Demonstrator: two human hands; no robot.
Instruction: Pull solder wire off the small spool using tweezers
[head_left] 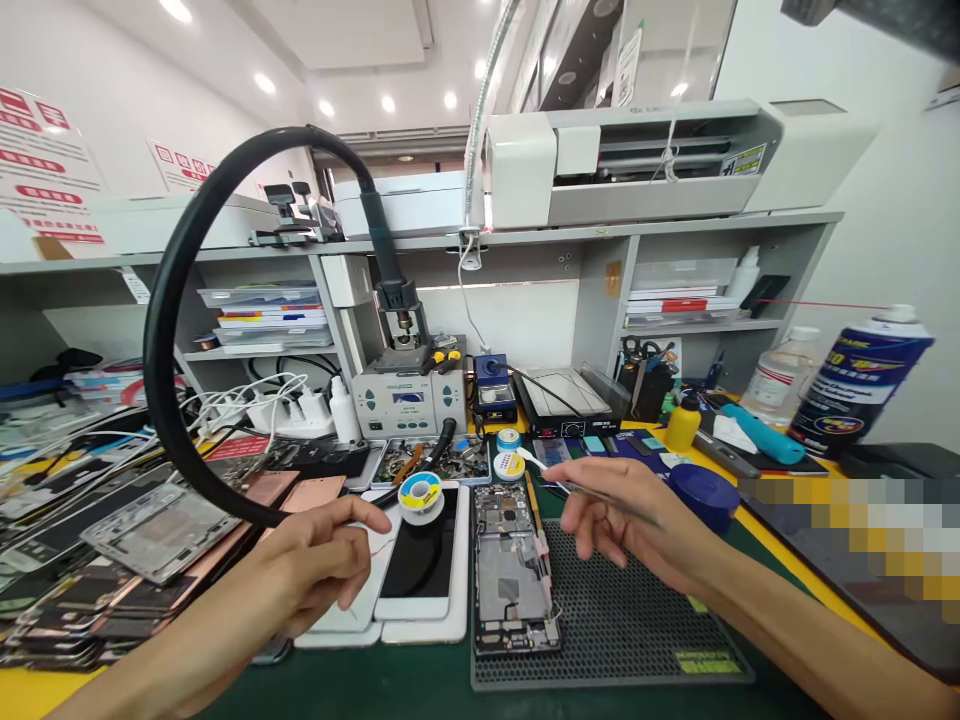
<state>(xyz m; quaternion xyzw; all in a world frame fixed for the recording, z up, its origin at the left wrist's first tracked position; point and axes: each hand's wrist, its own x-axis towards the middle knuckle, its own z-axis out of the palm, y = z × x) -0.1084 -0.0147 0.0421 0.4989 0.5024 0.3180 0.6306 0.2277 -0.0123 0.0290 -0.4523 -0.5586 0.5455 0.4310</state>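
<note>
My left hand (319,560) hovers over white phone panels (345,615), left of a solder spool (421,497). Its index finger is extended, the others are loosely curled, and nothing shows in its grasp. In my right hand (637,505), slim grey tweezers (619,502) lie between the fingers, partly hidden. A white-tipped stick (531,458) shows just beyond these fingertips; I cannot tell whether they touch it. Between my hands an opened phone (514,590) lies with its inside up on a black perforated mat (637,610). The spool rests on a white-framed phone (420,560).
Stacked phone parts (157,530) crowd the left side, with a thick black hose (161,320) arching above. Behind stand a rework station (409,400) and a small heating plate (566,405). A yellow bottle (682,425), blue lid (703,495) and spray can (859,380) are at right.
</note>
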